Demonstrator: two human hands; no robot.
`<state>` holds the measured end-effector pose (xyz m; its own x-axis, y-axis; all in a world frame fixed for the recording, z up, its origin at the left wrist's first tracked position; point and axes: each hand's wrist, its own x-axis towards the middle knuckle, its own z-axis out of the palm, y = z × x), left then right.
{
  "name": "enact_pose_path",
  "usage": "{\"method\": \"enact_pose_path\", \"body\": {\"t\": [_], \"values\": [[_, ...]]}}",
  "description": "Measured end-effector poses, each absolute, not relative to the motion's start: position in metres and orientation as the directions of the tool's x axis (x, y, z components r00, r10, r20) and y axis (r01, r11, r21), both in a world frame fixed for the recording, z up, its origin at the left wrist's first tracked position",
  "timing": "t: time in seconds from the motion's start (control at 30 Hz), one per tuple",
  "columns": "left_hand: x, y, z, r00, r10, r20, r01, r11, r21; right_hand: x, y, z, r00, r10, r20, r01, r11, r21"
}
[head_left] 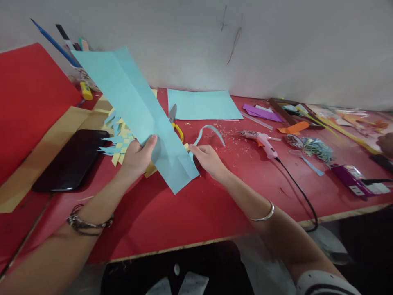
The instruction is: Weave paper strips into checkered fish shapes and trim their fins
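My left hand grips a long light blue paper sheet with the thumb on top, holding it tilted above the table. At the sheet's lower right edge, my right hand pinches a narrow blue paper strip that curls up and to the right. Whether the strip is still joined to the sheet cannot be made out. Behind the sheet lie scissors with yellow handles, partly hidden. Woven blue and yellow paper strips show beside my left hand. Another blue sheet lies flat by the wall.
A black phone or tablet lies at left near a red board. To the right are a pink glue gun with its cord, a purple power strip and a brown frame. Another person's hand shows at far right.
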<state>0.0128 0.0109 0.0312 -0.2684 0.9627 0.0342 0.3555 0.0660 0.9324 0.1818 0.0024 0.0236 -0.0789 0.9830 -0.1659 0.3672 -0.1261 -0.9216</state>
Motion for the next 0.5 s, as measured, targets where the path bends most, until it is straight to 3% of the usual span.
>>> {"method": "enact_pose_path", "body": {"t": [0.2, 0.5], "values": [[0.0119, 0.0101, 0.0306, -0.297, 0.954, 0.047, 0.342, 0.061, 0.938, 0.1827, 0.0009, 0.0267, -0.152, 0.976, -0.157, 0.478, -0.067, -0.876], [0.0078, 0.015, 0.0261, -0.394, 0.917, 0.058, 0.214, 0.03, 0.976, 0.1865, 0.0035, 0.0232, -0.213, 0.959, -0.19, 0.469, -0.07, -0.88]]}}
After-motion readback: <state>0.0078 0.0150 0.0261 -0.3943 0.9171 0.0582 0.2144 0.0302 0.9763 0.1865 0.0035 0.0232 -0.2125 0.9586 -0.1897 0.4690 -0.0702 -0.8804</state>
